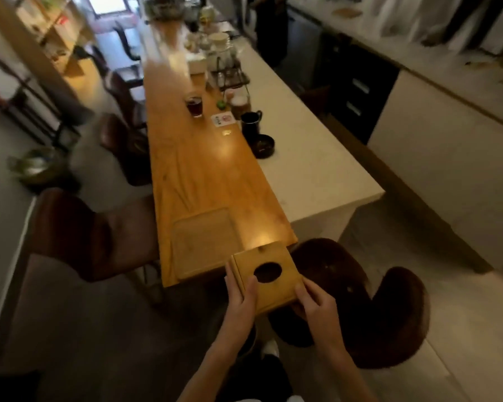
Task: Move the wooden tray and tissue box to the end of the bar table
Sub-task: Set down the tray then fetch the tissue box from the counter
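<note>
Dim café interior, long wooden bar table (pixel 204 181) running away from the person. Left hand (pixel 241 297) and right hand (pixel 314 303) each clasp one side of the tissue box (pixel 269 275), fingers closed on its walls, oval slot upward; two-sided hold probably keeps it level. Box overhangs the table's near end, not clearly resting. Just beyond the left fingers: wooden tray (pixel 205 245), flat at that end. Farther off: glass (pixel 194 105), black mug (pixel 251 124).
</note>
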Demonstrator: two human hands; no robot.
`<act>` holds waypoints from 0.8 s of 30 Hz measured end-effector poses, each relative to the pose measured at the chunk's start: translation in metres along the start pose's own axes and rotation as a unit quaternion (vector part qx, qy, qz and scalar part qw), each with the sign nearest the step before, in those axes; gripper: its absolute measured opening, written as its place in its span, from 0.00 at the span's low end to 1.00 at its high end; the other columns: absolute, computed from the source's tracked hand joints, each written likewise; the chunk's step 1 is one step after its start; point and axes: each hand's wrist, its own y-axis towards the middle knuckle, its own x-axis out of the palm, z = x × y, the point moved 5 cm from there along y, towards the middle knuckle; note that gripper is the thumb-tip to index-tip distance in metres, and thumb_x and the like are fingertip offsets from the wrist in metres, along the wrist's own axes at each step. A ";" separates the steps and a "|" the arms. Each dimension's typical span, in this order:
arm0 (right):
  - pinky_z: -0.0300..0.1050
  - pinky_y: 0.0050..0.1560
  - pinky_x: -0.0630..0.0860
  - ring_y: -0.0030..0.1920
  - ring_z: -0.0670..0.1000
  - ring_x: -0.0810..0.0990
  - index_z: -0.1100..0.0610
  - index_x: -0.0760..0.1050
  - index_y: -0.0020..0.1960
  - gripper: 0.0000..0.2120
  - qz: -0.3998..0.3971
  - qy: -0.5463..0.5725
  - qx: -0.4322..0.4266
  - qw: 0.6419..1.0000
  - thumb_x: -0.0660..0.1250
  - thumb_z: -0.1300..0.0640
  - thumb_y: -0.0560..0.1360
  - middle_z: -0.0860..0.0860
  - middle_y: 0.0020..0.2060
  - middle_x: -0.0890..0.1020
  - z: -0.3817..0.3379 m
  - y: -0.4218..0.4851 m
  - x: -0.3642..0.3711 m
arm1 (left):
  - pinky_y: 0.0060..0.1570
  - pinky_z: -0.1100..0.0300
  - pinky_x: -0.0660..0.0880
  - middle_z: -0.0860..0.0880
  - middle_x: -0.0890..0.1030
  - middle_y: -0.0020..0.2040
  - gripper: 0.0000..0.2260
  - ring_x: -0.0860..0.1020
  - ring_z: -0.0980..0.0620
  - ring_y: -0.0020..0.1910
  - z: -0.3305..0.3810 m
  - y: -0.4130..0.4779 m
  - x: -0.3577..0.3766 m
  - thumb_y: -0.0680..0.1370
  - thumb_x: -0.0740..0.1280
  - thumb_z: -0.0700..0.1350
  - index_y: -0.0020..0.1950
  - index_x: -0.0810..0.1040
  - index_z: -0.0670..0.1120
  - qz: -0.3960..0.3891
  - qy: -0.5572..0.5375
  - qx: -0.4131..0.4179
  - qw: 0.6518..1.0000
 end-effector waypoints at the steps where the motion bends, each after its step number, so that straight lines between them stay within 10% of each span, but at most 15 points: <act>1: 0.53 0.57 0.80 0.54 0.48 0.85 0.50 0.81 0.60 0.11 -0.004 -0.007 -0.010 1.000 0.65 0.56 0.80 0.45 0.51 0.87 -0.006 0.010 0.000 | 0.66 0.56 0.70 0.55 0.46 0.79 0.38 0.60 0.46 0.75 0.003 0.011 0.002 0.77 0.59 0.66 0.74 0.32 0.69 -0.006 0.010 0.001 1.000; 8: 0.50 0.53 0.83 0.52 0.46 0.85 0.48 0.81 0.59 0.10 -0.034 -0.082 -0.052 0.995 0.65 0.55 0.80 0.44 0.49 0.87 -0.047 0.097 0.013 | 0.72 0.38 0.59 0.50 0.58 0.77 0.39 0.58 0.43 0.76 0.054 0.117 -0.012 0.72 0.56 0.74 0.77 0.42 0.65 0.042 0.204 0.005 0.978; 24: 0.53 0.62 0.79 0.61 0.49 0.80 0.57 0.74 0.70 0.22 -0.065 -0.170 -0.023 0.983 0.70 0.53 0.77 0.51 0.61 0.82 -0.054 0.202 0.010 | 0.64 0.48 0.74 0.52 0.71 0.70 0.33 0.72 0.49 0.67 0.065 0.203 -0.017 0.77 0.66 0.58 0.78 0.56 0.55 0.025 0.183 -0.023 0.982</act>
